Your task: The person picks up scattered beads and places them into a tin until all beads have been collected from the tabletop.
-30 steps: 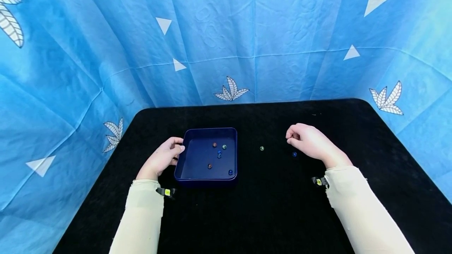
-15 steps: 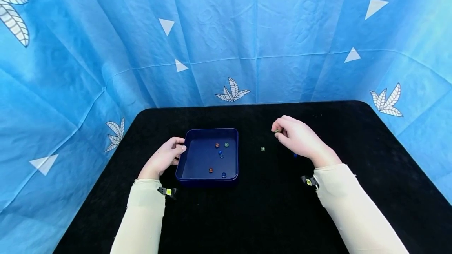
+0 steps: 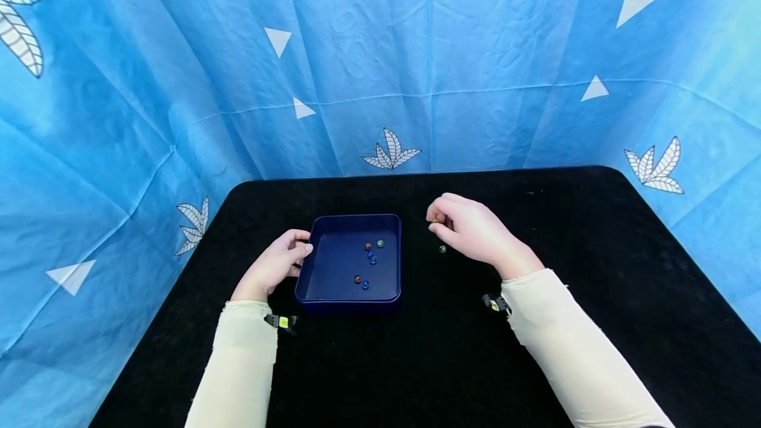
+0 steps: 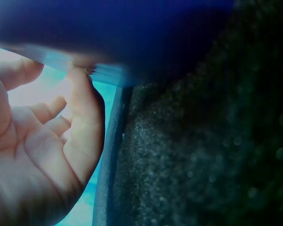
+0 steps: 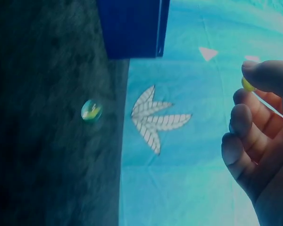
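Observation:
A square dark-blue tray (image 3: pixel 333 283) stands on the black table, with several marbles inside, among them a green marble (image 3: pixel 380 243), a brown marble (image 3: pixel 357 279) and a blue marble (image 3: pixel 365 285). My left hand (image 3: pixel 273 266) grips the tray's left wall, its thumb at the rim. To the right of the tray, my right hand (image 3: pixel 472 230) pinches a yellowish marble (image 5: pixel 247 84) between thumb and forefinger, above the tabletop. A clear marble with a yellow-green core (image 5: pixel 91 111) lies on the table just below that hand in the head view.
The black cloth-covered table (image 3: pixel 446 362) has rounded far corners. A blue curtain (image 3: pixel 487 51) with white leaves and triangles hangs behind it and along both sides. Small black devices with yellow marks, such as the left wrist device (image 3: pixel 282 322), are worn at both wrists.
My right hand has moved left toward the tray with the yellowish marble. The blue marble on the table at the right is now out of sight. One blue marble rolled left inside the tray.

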Available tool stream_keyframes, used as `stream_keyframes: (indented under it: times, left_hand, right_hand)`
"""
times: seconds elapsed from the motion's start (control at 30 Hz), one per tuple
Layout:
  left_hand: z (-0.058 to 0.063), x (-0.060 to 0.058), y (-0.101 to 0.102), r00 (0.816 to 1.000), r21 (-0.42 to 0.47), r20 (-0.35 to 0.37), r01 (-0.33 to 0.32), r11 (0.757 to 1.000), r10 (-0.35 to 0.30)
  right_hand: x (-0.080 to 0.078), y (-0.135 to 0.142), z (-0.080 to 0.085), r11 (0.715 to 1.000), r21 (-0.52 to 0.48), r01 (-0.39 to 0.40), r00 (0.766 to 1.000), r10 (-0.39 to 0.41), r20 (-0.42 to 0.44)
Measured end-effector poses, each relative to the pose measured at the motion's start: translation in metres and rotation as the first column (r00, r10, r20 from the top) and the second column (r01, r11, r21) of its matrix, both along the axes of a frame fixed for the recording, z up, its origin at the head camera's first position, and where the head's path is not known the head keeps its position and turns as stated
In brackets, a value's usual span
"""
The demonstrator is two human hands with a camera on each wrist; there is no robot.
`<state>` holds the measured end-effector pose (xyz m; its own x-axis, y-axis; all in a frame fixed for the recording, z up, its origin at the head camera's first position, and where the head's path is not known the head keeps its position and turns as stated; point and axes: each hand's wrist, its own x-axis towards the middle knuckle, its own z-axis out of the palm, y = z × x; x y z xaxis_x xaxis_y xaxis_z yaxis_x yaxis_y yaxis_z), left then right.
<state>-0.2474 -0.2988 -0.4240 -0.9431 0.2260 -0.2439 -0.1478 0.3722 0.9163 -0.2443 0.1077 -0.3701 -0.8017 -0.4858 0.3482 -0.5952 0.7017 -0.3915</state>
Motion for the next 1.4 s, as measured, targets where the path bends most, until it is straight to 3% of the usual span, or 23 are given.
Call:
stream_keyframes:
  times: [0.13, 0.23, 0.43, 0.63, 0.77, 1.4]
  left_hand:
    - [0.015, 0.008, 0.005, 1.0, 0.01, 0.003, 0.011, 1.0, -0.011]
    - [0.019, 0.01, 0.007, 1.0, 0.013, 0.001, 0.014, 1.0, -0.014]
    - [0.001, 0.001, 0.002, 1.0, 0.016, 0.001, -0.001, 1.0, 0.001]
    - [-0.001, -0.001, 0.0, 1.0, 0.008, 0.002, -0.001, 1.0, 0.001]
    - [-0.012, -0.007, -0.005, 1.0, 0.011, -0.004, -0.006, 1.0, 0.006]
    - [-0.011, -0.007, -0.007, 1.0, 0.018, -0.004, 0.002, 1.0, -0.002]
  right_hand:
    - [0.0, -0.014, 0.007, 1.0, -0.003, -0.027, 1.0, 0.027, -0.008]
    - [-0.001, -0.023, 0.011, 0.999, -0.012, -0.052, 0.998, 0.052, -0.019]
    - [-0.001, -0.039, 0.014, 0.993, -0.033, -0.11, 0.991, 0.107, -0.074]
    - [0.003, -0.054, 0.021, 0.99, -0.017, -0.138, 0.987, 0.136, -0.084]
    - [0.003, -0.063, 0.025, 0.988, -0.004, -0.152, 0.985, 0.151, -0.078]
    - [-0.001, -0.095, 0.031, 0.978, 0.047, -0.203, 0.979, 0.204, -0.014]
